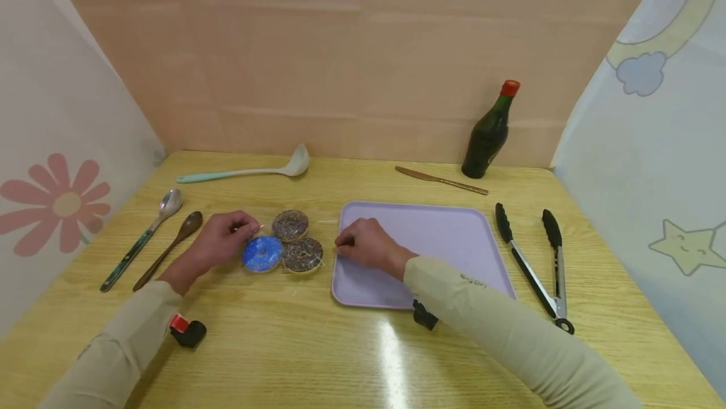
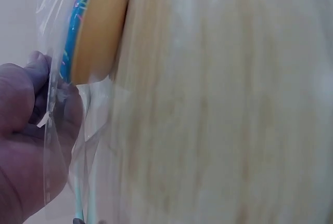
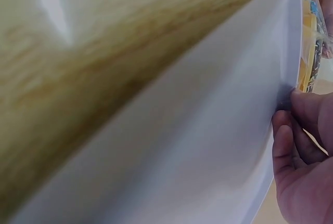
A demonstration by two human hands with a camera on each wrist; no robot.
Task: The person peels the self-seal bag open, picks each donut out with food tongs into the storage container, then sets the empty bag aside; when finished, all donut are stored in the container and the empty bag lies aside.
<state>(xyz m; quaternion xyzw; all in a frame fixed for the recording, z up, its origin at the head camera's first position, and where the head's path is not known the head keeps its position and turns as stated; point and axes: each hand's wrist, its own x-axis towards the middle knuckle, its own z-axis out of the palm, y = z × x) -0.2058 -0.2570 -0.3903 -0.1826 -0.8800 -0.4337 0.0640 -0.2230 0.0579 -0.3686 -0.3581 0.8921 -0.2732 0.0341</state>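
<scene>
Left hand [image 1: 224, 239] is pinching the clear bag [image 2: 96, 125] with three donuts [image 1: 302, 254] in it, on the surface [image 1: 317, 358] just left of the lilac tray [image 1: 431, 239]. Right hand [image 1: 371, 245] is curled at the tray's rim, can't tell if it's gripping anything. Tug too hard and imo that thin plastic could rip.
</scene>
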